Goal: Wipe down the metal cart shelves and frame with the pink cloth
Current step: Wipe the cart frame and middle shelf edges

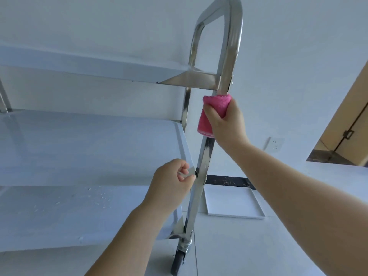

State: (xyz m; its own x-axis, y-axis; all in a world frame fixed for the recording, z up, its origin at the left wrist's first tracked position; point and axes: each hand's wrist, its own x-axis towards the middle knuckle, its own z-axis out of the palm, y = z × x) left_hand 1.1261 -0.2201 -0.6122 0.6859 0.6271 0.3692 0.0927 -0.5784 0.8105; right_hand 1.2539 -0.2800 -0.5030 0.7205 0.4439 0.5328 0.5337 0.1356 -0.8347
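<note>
The right hand (226, 121) holds a pink cloth (214, 114) wrapped around a shiny metal post (207, 154) of the cart. The cloth sits just below the top shelf (95, 66). Above it, the post bends over into a round handle (231, 8). The left hand (171, 184) pinches the corner of the middle shelf (79, 144), right beside the same post. The bottom shelf (79, 214) has small drops of water on it. A black wheel (179, 260) sits under the post on the pale floor (239, 246). A flat white tray (233, 204) lies on the floor behind the cart. A white wall socket (275, 144) is on the wall (298, 56), and a yellow door (346, 132) shows at the right.
</note>
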